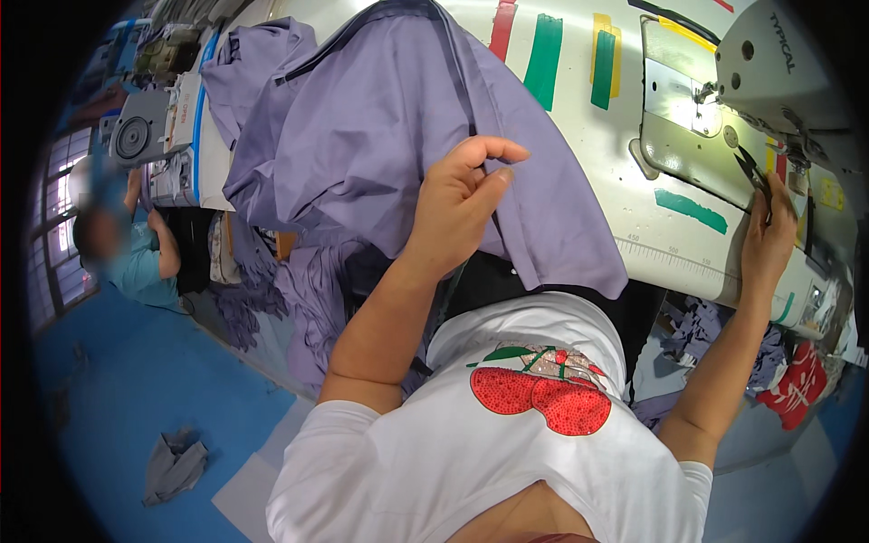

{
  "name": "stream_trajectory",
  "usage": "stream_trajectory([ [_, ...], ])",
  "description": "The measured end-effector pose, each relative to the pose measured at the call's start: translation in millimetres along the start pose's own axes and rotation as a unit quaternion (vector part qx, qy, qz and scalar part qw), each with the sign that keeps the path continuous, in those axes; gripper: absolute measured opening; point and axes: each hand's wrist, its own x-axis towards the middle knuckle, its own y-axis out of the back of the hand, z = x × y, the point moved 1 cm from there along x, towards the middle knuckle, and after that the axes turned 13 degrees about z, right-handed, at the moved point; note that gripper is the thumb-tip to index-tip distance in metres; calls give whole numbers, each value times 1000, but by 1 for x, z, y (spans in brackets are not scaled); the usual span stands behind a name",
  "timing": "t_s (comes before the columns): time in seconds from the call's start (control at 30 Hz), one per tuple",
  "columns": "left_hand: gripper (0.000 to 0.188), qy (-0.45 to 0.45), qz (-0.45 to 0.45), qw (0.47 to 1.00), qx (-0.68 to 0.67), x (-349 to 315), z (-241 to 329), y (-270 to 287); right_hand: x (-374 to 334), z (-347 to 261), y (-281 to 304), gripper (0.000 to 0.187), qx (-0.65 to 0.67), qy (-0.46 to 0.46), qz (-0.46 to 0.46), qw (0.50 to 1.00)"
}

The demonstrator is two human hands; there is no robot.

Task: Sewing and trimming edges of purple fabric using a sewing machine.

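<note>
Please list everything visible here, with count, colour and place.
Draped fabric: one, purple, upper centre
Flat tabletop: one, white, upper right
Sewing machine: one, white, upper right
Machine with round disc: one, grey, left
Tape strips: several, red, green, yellow, on tabletop
Pointed snips: one, black, right
Coworker: one, teal shirt, left
Crumpled cloth: one, grey, on blue floor
Fabric heaps: several, purple, below tabletop
Shirt with cherries: one, white, lower centre
Left hand: one, bare, over fabric
Right hand: one, bare, with snips

The right hand (768, 228) holds what seem black snips (750, 170).
</note>
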Motion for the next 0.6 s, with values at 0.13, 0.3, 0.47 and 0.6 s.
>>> stream_trajectory([
  [0.13,33,-28,18,997,72,-9,7,-1,3,-5,5,28,6,42,-35,998],
  [0.3,35,-7,11,997,81,-18,4,1,-4,-27,13,21,195,-161,-111,961],
  [0.47,31,13,18,999,26,-17,-4,6,-9,-117,43,9,312,-209,-173,911],
  [0.6,30,24,-6,997,-78,-15,-10,9,-23,-192,48,5,437,-165,-262,844],
])
